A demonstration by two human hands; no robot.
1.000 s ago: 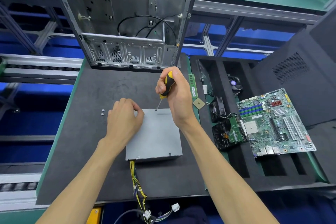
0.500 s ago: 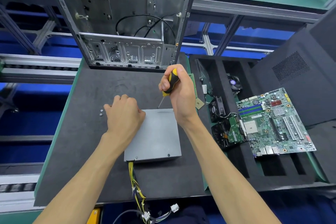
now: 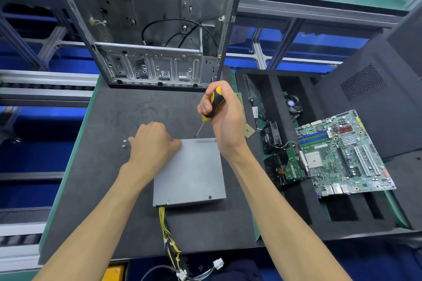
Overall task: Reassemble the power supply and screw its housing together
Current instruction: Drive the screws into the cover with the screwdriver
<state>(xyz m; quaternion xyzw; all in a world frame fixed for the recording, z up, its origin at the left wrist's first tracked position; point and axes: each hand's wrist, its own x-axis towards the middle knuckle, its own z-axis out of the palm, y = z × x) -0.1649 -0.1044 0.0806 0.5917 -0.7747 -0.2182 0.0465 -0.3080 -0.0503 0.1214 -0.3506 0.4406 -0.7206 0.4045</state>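
Right hand (image 3: 225, 118) grips screwdriver (image 3: 211, 107) upright; left hand (image 3: 151, 143), fingers curled, rests on power supply (image 3: 194, 173)

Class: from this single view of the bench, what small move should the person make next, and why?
Probably fetch a loose screw. The left hand rests on the power supply near them, while the right hand has the screwdriver tip lifted just off the housing's far edge.

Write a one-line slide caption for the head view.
Right hand grips a yellow-and-black screwdriver at the power supply's far edge; left hand rests on its corner, two loose screws nearby.
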